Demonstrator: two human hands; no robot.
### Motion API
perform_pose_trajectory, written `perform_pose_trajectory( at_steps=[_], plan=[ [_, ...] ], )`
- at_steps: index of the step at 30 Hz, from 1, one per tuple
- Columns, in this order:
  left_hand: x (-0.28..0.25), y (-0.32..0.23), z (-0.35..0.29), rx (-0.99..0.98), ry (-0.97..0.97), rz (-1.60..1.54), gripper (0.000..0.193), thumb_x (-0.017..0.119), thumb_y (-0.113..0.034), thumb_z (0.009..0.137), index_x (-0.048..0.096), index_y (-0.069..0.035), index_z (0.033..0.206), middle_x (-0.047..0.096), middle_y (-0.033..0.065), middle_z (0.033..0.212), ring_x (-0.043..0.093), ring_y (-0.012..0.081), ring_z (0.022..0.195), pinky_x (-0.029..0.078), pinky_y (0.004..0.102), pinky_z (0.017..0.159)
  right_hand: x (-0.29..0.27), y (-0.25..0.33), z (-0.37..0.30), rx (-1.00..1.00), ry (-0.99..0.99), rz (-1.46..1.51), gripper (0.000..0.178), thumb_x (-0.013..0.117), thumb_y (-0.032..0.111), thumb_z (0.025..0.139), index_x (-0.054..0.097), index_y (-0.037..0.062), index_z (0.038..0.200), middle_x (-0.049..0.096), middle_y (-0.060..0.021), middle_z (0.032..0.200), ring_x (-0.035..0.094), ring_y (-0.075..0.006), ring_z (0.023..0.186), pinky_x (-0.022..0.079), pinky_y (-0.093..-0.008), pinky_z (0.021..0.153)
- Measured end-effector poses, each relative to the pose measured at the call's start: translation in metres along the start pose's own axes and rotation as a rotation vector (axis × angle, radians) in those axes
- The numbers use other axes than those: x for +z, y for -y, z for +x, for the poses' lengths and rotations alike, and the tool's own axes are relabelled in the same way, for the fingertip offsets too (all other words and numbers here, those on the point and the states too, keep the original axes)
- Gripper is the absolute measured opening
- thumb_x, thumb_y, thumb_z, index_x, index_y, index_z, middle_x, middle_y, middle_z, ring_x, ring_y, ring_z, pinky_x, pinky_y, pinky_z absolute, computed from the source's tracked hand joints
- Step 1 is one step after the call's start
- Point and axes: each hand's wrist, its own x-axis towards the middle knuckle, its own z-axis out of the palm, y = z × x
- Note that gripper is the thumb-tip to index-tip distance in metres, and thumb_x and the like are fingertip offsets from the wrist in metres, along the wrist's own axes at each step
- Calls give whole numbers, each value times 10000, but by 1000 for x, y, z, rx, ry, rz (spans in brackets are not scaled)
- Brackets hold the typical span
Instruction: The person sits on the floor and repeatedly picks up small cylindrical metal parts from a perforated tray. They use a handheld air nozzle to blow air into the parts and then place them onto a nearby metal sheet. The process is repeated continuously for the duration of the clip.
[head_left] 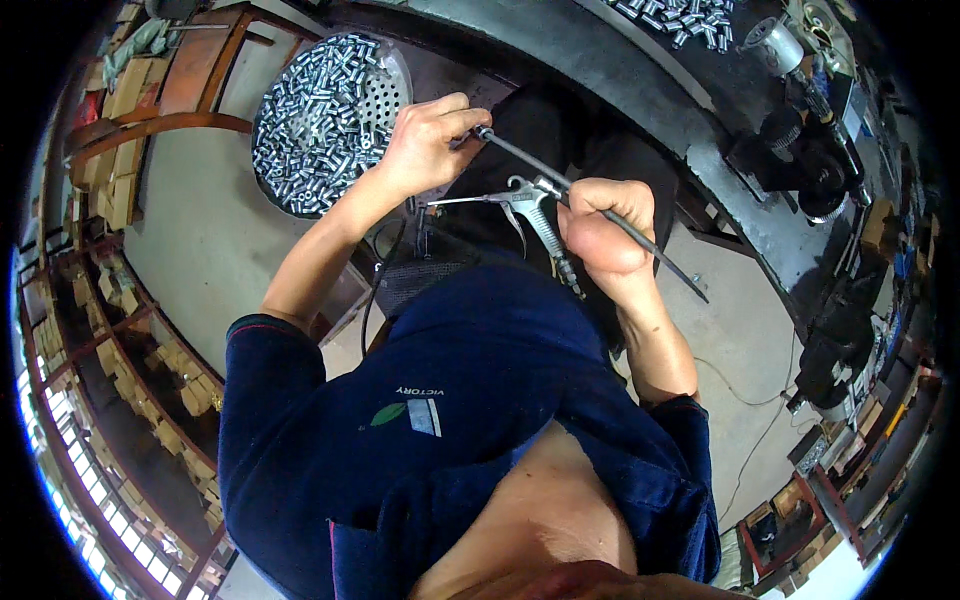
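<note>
My left hand (430,142) is closed, its thumb and fingers pinching a small metal piece (483,132), mostly hidden by the fingers. A long dark round rod (540,165), like a round file, meets that piece at its far end. My right hand (612,232) is wrapped round the rod, and its tapered tail sticks out past the hand to the lower right. Between my hands, over my lap, lies a silver air blow gun (535,215) with a thin nozzle pointing left. It sits close beside my right hand; I cannot tell if the fingers touch it.
A perforated round metal basket (385,100) full of small metal sleeves (310,130) stands left of my left hand. A dark workbench (640,90) runs across the far right, with more sleeves (690,20) and machine parts (800,150). Shelves of small boxes (130,360) line the left.
</note>
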Motion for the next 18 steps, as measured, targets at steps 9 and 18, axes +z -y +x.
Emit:
perform_pose_trajectory(
  at_steps=[9, 18],
  plan=[
    [2, 0, -2, 18, 33, -57, 270, 680, -17, 590, 624, -47, 852, 537, 74, 705, 568, 261, 583, 454, 335, 500, 6, -1, 11, -62, 92, -47, 306, 530, 168, 667, 288, 36, 533, 207, -16, 528, 254, -58, 499, 195, -276, 434],
    [10, 8, 5, -52, 37, -49, 247, 663, 18, 614, 626, -22, 855, 510, 83, 657, 518, 197, 543, 416, 289, 488, -3, -26, 22, -266, 69, -195, 336, 538, 207, 663, 284, 34, 528, 207, -73, 503, 255, -137, 424, 213, -315, 411]
  ],
)
